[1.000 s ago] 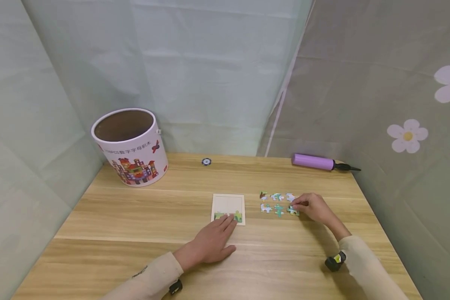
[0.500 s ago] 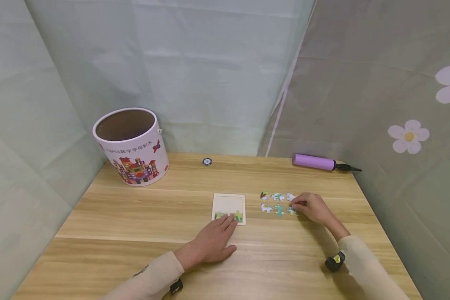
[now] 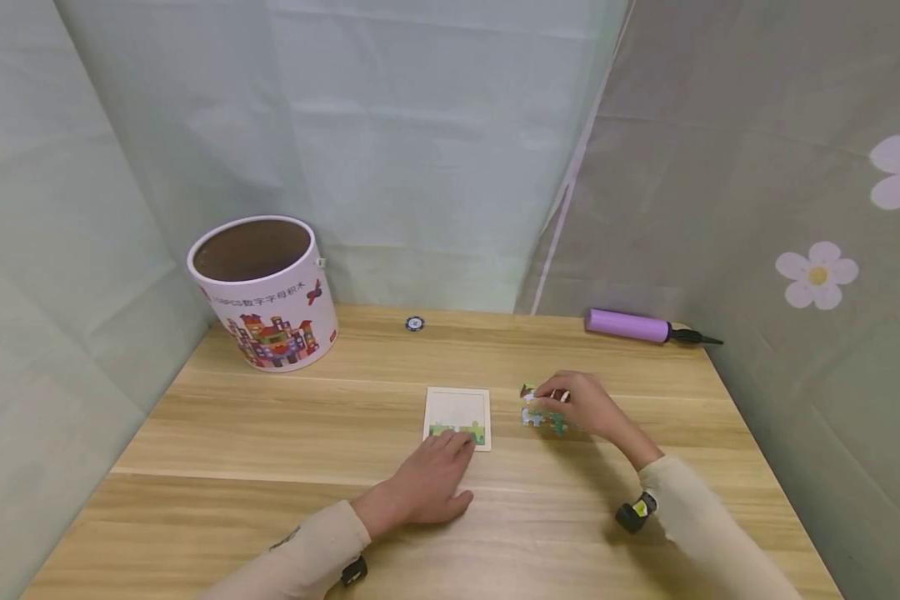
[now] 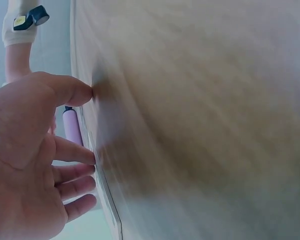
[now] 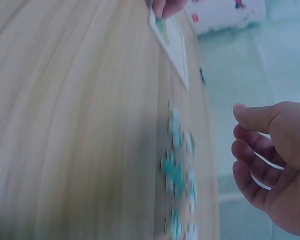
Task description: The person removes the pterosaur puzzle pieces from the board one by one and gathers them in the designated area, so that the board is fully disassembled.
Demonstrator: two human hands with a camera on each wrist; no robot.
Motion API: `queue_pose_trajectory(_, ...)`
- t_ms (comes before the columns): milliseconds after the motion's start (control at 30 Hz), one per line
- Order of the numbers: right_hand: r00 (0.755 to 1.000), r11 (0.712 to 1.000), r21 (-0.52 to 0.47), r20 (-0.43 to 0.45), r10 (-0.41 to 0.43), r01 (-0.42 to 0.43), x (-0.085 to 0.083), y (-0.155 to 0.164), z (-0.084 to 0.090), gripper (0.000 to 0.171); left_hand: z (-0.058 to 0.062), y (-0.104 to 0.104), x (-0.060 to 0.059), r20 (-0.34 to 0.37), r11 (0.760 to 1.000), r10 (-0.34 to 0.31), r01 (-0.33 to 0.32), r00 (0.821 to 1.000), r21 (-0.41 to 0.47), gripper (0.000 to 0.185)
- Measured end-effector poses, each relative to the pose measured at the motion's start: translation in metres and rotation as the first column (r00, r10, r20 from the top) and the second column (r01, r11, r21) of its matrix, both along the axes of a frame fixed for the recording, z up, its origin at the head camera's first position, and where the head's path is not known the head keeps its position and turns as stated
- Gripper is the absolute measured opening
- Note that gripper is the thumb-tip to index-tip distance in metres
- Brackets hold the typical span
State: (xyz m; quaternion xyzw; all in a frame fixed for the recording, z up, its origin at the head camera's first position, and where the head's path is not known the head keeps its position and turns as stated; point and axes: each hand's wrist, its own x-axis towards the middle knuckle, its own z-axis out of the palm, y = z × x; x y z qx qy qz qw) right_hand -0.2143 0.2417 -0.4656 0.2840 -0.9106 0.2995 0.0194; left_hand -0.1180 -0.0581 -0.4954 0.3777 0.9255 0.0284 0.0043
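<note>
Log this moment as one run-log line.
left hand: flat on table, fingertips at puzzle frame | right hand: above loose puzzle pieces, holding nothing visible | bucket: upright

The puzzle tray [image 3: 457, 408], a square white frame, is lying flat at the worktop's centre, with green pieces [image 3: 457, 432] sitting along its 6 o'clock edge. The loose puzzle pieces [image 3: 542, 414], teal, white and green, are lying flat in a cluster at the tray's 3 o'clock side, well apart from it.
</note>
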Motion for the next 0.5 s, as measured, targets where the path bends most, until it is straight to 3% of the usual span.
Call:
queue_pose_trajectory(167, 0.998, 0.998, -0.014, 0.022, 0.063, -0.063, -0.005, -0.033, 0.001, 0.012, 0.001, 0.001, 0.004, 0.011, 1.0, 0.009, -0.009, 1.0, -0.012, 0.067)
queue_pose_trajectory(367, 0.992, 0.993, -0.032, 0.054, 0.111, -0.11, -0.012, -0.066, -0.004, 0.01, 0.004, 0.004, 0.014, -0.002, 0.993, -0.005, 0.004, 1.0, -0.115, 0.066)
queue_pose_trajectory(500, 0.985, 0.986, -0.035, 0.059, 0.163, -0.161, -0.015, -0.085, -0.007, 0.01, 0.004, 0.003, 0.017, 0.009, 0.992, -0.003, 0.004, 1.0, -0.124, 0.066)
